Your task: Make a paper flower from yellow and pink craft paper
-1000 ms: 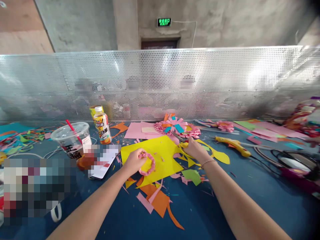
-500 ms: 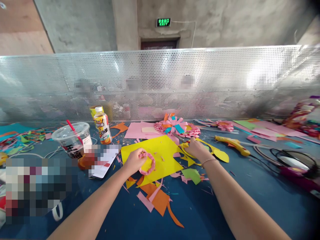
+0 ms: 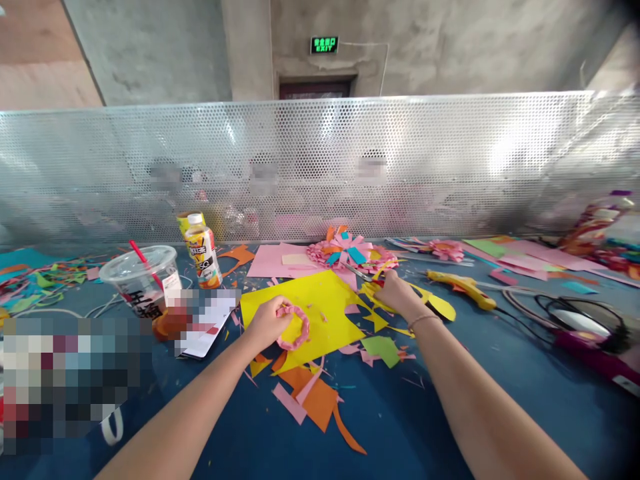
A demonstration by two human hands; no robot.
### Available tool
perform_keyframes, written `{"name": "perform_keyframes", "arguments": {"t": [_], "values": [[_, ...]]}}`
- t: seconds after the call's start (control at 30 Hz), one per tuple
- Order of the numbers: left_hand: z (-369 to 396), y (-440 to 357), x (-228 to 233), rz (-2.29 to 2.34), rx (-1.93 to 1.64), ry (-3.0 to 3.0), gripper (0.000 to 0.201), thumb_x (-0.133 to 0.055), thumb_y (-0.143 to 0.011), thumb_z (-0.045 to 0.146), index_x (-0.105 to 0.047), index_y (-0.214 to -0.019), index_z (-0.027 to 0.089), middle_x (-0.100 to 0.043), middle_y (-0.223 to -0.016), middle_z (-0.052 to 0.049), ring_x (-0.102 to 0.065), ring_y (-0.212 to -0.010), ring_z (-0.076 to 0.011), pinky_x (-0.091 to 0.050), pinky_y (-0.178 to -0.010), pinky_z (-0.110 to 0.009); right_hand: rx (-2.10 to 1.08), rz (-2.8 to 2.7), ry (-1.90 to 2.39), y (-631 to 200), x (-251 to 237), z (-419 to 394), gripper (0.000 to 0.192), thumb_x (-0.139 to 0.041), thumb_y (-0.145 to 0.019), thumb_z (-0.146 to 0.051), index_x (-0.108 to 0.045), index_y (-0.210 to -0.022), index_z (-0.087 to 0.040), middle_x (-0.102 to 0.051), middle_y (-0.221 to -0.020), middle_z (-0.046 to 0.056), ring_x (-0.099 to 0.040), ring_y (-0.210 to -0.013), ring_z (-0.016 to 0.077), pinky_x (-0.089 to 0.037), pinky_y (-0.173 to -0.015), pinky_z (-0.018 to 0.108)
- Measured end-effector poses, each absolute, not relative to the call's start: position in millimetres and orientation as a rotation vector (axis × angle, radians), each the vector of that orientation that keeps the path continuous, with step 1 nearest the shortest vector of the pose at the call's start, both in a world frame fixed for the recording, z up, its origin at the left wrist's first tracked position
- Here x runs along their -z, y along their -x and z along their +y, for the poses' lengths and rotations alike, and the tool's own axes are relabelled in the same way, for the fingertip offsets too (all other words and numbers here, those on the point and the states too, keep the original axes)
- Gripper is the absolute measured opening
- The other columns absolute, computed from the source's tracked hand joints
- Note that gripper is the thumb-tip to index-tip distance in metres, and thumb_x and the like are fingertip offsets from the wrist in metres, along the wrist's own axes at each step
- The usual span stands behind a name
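My left hand [image 3: 266,323] holds a pink folded-paper ring [image 3: 296,329] down on a yellow paper sheet [image 3: 320,300]. My right hand [image 3: 397,295] lies further back and to the right, its fingers closed over the yellow handles of a pair of scissors [image 3: 364,280]. The blades point back-left toward a pink paper flower [image 3: 350,254]. A yellow cut-out shape [image 3: 440,307] sits just right of that hand.
On the blue table [image 3: 400,427] lie orange, pink and green paper scraps [image 3: 320,400]. A lidded plastic cup [image 3: 141,279] and a juice bottle [image 3: 203,257] stand at left. At right are a yellow glue gun [image 3: 463,287] and cables [image 3: 580,323]. A perforated metal screen [image 3: 450,160] runs along the back.
My right hand has shifted slightly over the scissors handles. My left hand stays on the pink ring. The view has drifted a little.
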State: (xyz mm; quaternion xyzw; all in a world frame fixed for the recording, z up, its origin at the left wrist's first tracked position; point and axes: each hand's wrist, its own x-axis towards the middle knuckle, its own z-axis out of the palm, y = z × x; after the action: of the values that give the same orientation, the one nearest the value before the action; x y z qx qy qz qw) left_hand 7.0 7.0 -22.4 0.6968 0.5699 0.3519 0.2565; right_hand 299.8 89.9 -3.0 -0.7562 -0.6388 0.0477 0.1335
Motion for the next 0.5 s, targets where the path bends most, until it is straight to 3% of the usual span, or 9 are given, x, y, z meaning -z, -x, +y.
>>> {"name": "perform_keyframes", "arguments": {"t": [0.33,0.43,0.5], "values": [[5,-8,20,1.522,-0.97,-1.893,0.015,-0.048,-0.069,0.019,-0.058,-0.08,0.017,-0.065,-0.08,-0.003,-0.059,-0.076,-0.0152,-0.042,-0.069,-0.025,-0.095,-1.557,1.731,-290,-16,81,0.057,-0.053,-0.068,-0.022,-0.035,-0.122,-0.015,-0.059,-0.104,0.014,-0.056,-0.095,0.0241,-0.041,-0.073,0.029],[5,-8,20,1.54,-0.961,-1.9,0.015,-0.048,-0.068,0.019,-0.058,-0.079,0.017,-0.064,-0.078,-0.002,-0.058,-0.075,-0.0147,-0.042,-0.069,-0.025,-0.239,-1.46,1.486,-283,-20,79,0.055,-0.056,-0.067,-0.029,-0.037,-0.118,-0.018,-0.06,-0.099,0.01,-0.057,-0.091,0.0214,-0.043,-0.073,0.029],[5,-7,20,1.537,-0.954,-1.914,0.015,-0.047,-0.068,0.018,-0.058,-0.078,0.017,-0.063,-0.076,-0.001,-0.057,-0.072,-0.0138,-0.041,-0.066,-0.024,-0.448,-1.388,1.329,-277,-22,76,0.058,-0.058,-0.066,-0.038,-0.036,-0.116,-0.019,-0.059,-0.089,0.007,-0.058,-0.078,0.0188,-0.045,-0.065,0.028]]}}
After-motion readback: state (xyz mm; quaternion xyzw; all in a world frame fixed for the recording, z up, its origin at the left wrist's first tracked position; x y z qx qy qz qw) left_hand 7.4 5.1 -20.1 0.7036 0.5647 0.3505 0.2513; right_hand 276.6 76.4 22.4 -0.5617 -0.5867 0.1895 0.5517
